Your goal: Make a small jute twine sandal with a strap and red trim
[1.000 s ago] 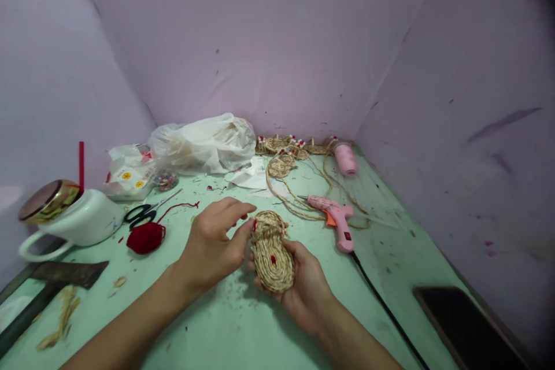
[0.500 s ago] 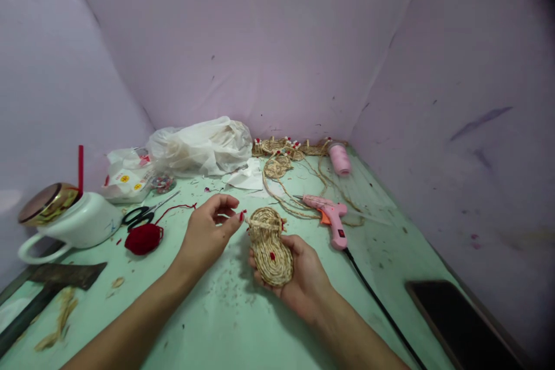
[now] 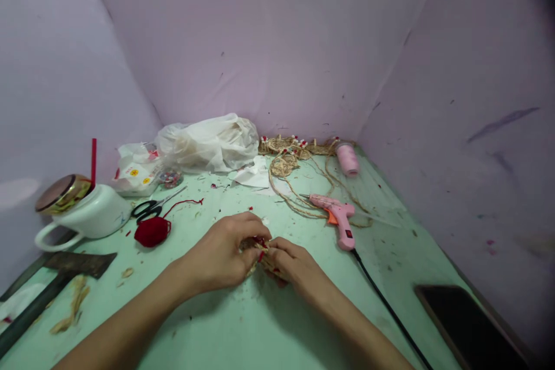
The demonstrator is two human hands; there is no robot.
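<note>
Between my two hands, over the middle of the table, is a coiled straw-rope piece (image 3: 252, 269) with bits of red yarn on it. My left hand (image 3: 228, 251) is closed on its left side, thumb below and fingers above. My right hand (image 3: 292, 263) grips the other side, fingertips pressed close to the red bits. Fingers cover most of the piece, so its full shape is hidden. A pink glue gun (image 3: 338, 217) lies to the right of my right hand. Left of my left hand sit a red yarn ball (image 3: 152, 232) and black-handled scissors (image 3: 151, 208).
Toward the back are a white plastic bag (image 3: 212, 141), straw pieces with loose cord (image 3: 284, 165) and a pink thread spool (image 3: 347, 159). At left stand a white mug (image 3: 93, 217) and a hammer-like tool (image 3: 82, 263). A phone (image 3: 466, 324) lies front right; the glue gun's cable (image 3: 388, 303) runs forward.
My left hand has moved right and closed on the straw piece. My right hand has turned it from facing up to tilted, and now grips it with the fingertips. The view has shifted slightly.
</note>
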